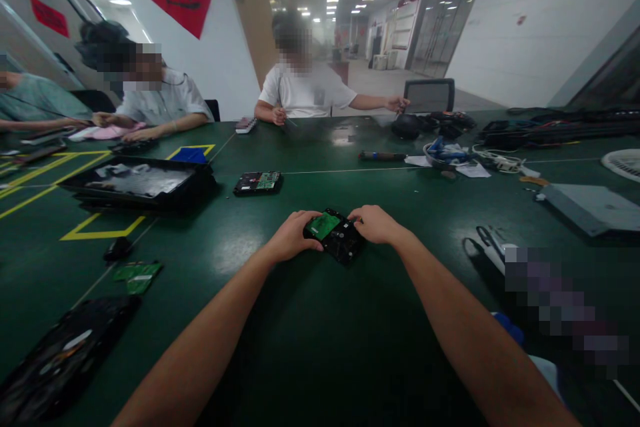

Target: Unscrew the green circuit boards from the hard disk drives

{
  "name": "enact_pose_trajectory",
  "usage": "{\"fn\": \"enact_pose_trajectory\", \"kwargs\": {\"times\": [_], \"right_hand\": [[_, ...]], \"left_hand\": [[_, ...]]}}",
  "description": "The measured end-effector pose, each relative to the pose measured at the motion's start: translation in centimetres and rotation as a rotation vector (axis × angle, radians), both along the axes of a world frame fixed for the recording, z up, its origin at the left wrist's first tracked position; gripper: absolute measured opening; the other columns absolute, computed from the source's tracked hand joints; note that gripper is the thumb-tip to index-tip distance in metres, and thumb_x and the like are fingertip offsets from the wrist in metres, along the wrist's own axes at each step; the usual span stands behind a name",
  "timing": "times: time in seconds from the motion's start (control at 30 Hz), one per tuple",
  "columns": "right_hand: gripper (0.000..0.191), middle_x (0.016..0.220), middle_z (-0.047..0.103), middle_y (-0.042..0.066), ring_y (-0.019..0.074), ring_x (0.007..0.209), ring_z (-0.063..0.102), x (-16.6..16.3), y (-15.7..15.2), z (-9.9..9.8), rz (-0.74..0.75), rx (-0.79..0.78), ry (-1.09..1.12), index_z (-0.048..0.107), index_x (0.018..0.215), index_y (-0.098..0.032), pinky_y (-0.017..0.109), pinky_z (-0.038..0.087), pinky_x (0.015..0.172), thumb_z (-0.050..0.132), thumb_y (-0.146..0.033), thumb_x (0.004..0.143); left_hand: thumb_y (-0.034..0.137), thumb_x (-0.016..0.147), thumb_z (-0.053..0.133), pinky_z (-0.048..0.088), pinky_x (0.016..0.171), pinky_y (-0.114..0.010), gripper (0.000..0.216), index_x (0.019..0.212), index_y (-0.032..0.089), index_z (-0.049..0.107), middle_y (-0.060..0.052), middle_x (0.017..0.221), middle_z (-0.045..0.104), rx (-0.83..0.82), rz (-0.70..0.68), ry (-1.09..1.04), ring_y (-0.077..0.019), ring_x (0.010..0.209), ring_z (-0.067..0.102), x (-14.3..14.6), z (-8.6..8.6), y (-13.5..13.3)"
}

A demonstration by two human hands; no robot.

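A black hard drive (339, 240) with a green circuit board on top lies on the dark green table (320, 347), held between both my hands. My left hand (291, 235) curls round its left end, fingers closed on it. My right hand (376, 223) grips its right end from above, fingers bent on the casing. A second hard drive (259, 182) with its board showing lies further back on the table, apart from my hands.
A black tray (137, 181) of parts stands at the left, loose green boards (137, 276) and a black plate (60, 357) nearer. A screwdriver (383, 155), cables (447, 152), a grey case (590, 207) and a fan (625, 163) lie right. Three people sit along the far side.
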State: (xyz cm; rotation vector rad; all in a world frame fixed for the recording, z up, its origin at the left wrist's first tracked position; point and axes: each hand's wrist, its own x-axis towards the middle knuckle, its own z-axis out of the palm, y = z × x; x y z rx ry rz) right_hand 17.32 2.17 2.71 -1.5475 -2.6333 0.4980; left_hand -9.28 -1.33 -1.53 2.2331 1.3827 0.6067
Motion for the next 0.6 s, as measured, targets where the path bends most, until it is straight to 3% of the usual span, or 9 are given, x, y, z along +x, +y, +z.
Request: {"fn": "enact_pose_trajectory", "kwargs": {"times": [0.2,0.33,0.47,0.6], "right_hand": [[0.030,0.117,0.076,0.013,0.0246,0.107,0.070,1.2,0.7,0.2,-0.033,-0.025,-0.111,0.077,0.111,-0.016,0.028,0.049,0.088,0.055,-0.017,0.091],[0.024,0.108,0.078,0.013,0.0255,0.101,0.072,2.1,0.7,0.7,-0.031,-0.048,-0.135,0.078,0.103,-0.016,0.028,0.050,0.080,0.060,-0.017,0.089],[0.020,0.103,0.078,0.013,0.0262,0.095,0.072,2.7,0.6,1.3,0.016,-0.065,-0.150,0.080,0.097,-0.017,0.029,0.049,0.074,0.063,-0.017,0.087],[0.018,0.092,0.079,0.011,0.0246,0.087,0.073,3.0,0.5,1.8,0.019,-0.097,-0.154,0.080,0.087,-0.017,0.028,0.048,0.070,0.063,-0.011,0.082]], "left_hand": [[0.030,0.072,0.088,0.048,0.105,-0.046,0.081,0.144,0.021,0.053,-0.012,0.135,0.062,0.046,0.094,-0.004,-0.0322,0.123,0.059,1.1,-0.3,1.6],[0.026,0.075,0.083,0.052,0.099,-0.045,0.069,0.139,0.025,0.058,-0.009,0.129,0.066,-0.012,0.031,-0.049,-0.0297,0.117,0.062,1.4,-0.3,3.1],[0.019,0.078,0.076,0.052,0.102,-0.045,0.065,0.140,0.023,0.058,-0.009,0.129,0.066,-0.159,-0.053,-0.222,-0.0257,0.116,0.063,1.9,-1.1,4.5],[0.012,0.083,0.065,0.052,0.105,-0.044,0.060,0.142,0.017,0.054,-0.012,0.125,0.068,-0.245,-0.012,-0.442,-0.0224,0.115,0.065,3.2,-2.3,5.1]]}}
